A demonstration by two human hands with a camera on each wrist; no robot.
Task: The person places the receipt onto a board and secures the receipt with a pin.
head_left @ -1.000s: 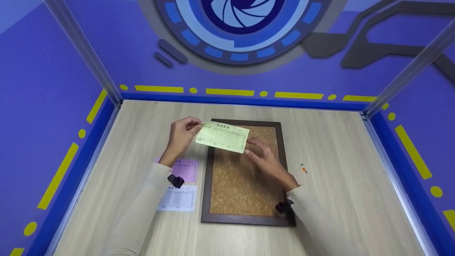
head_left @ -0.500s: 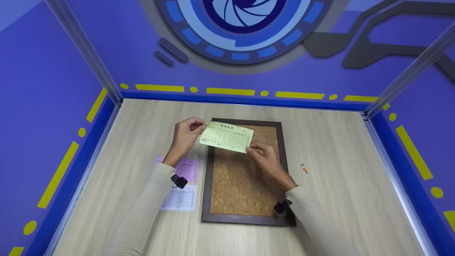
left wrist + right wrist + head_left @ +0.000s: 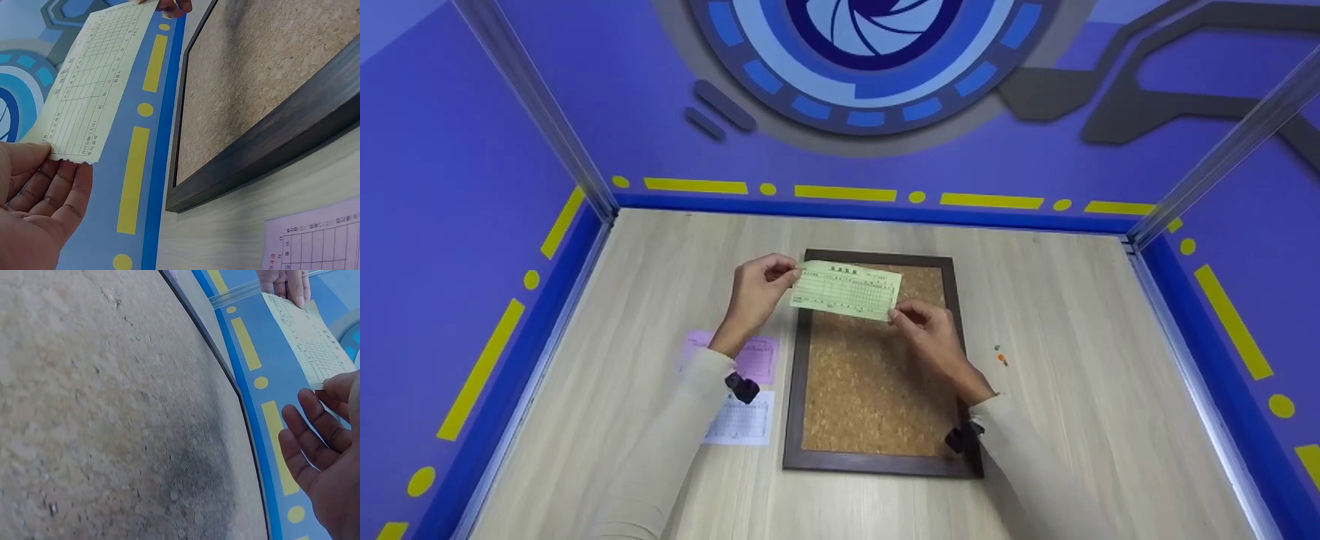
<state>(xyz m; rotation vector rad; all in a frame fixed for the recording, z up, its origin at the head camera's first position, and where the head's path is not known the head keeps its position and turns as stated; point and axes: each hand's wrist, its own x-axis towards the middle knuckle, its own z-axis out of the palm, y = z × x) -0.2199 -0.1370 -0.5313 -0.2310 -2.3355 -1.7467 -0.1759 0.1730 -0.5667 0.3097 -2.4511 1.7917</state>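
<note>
A pale green printed form slip (image 3: pixel 846 291) is held up above the far part of a cork board (image 3: pixel 877 382) with a dark wooden frame. My left hand (image 3: pixel 759 294) pinches its left end between thumb and fingers; the torn-looking edge shows beside the thumb in the left wrist view. With thumb and forefinger, my right hand (image 3: pixel 934 339) pinches the lower right corner, its other fingers spread below in the right wrist view. The slip (image 3: pixel 93 79) stays clear of the cork, which lies beneath both hands and carries their shadow.
Left of the board lie a pink form slip (image 3: pixel 757 360) and a white-blue form slip (image 3: pixel 742 420), partly hidden by the left forearm. Small pushpin-like items, one orange (image 3: pixel 1002 359) and one green (image 3: pixel 997 347), lie right of the board. Blue panels wall in the table.
The right hand has closed its thumb and finger on the slip's lower right corner. Both hands have carried the slip slightly to the right and levelled it a little.
</note>
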